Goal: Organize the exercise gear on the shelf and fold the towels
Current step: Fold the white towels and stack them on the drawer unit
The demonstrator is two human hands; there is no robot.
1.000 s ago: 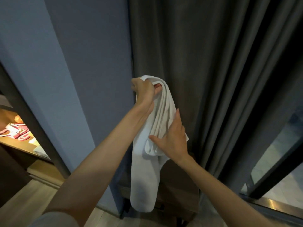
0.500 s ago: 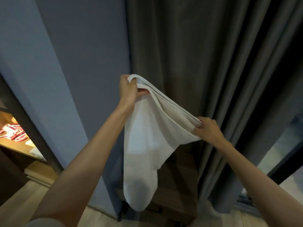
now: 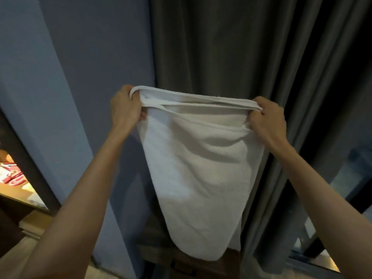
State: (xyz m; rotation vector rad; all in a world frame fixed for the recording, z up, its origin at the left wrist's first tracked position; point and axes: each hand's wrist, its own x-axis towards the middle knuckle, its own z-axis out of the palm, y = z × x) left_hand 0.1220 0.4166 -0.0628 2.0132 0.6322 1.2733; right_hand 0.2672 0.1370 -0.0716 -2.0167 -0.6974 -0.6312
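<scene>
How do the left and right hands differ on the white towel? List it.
The left hand grips the left top corner of the white towel; the right hand grips the right one. The left hand sits slightly higher than the right hand. The left hand is before the blue wall, the right hand before the grey curtain. Both curl round its top edge.

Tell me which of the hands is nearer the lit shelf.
Left. The left hand grips a top corner of the towel, up and right of the shelf; the right hand grips the other corner farther right, before the curtain.
</scene>
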